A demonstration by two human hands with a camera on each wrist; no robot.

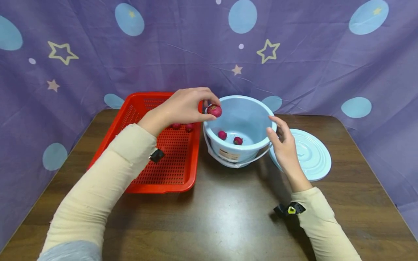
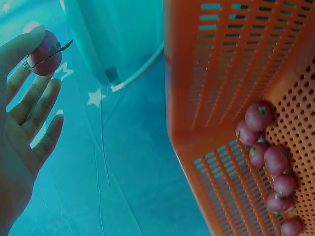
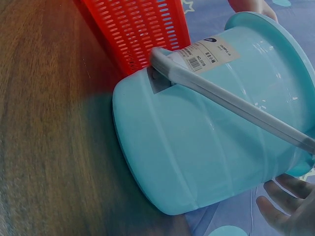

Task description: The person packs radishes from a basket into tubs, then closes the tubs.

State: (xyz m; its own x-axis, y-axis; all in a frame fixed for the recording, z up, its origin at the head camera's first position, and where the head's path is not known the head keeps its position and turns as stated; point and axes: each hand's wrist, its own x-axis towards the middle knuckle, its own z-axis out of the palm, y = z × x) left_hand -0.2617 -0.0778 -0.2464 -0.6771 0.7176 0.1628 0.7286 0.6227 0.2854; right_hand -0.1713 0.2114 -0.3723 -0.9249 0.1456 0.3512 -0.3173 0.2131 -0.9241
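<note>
My left hand [image 1: 186, 107] pinches a round red radish [image 1: 214, 110] between thumb and fingers, above the left rim of the light blue bucket [image 1: 240, 146]. A stem stub and thin root show on that radish [image 2: 45, 54] in the left wrist view. Two radishes lie on the bucket's floor. With its fingertips my right hand [image 1: 287, 148] touches the bucket's right rim; in the right wrist view several of its fingers [image 3: 280, 199] are extended beside the bucket wall. Left of the bucket stands a red perforated basket [image 1: 192, 174], with several radishes [image 2: 276, 160] inside.
A light blue round lid [image 1: 315, 156] lies flat on the wooden table [image 1: 228, 217], right of the bucket. The bucket's handle [image 1: 233, 165] hangs down at the front. Behind the table hangs a purple curtain [image 1: 196, 54] with stars and dots.
</note>
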